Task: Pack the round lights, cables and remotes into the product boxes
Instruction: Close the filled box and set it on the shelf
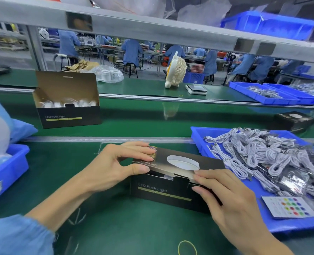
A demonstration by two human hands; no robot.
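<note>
A black "LED Puck Light" product box [163, 192] lies on the green bench in front of me, its lid almost down and a thin gap still showing at the front. My left hand [115, 166] grips the box's left end, thumb on the lid and fingers over the top. My right hand [224, 192] presses the lid's front edge with fingertips at the tuck flap. A second box [68, 115] stands open on the conveyor at the left, with white round lights [68, 103] inside. White coiled cables [259, 155] and a remote [288, 207] lie in the blue tray [196, 133] at right.
A closed black box [294, 120] sits on the conveyor at the far right. Another blue tray [11, 162] is at my left. A small fan [176, 70] and a scale [196, 89] stand on the far bench. A rubber band [187, 247] lies near the front edge.
</note>
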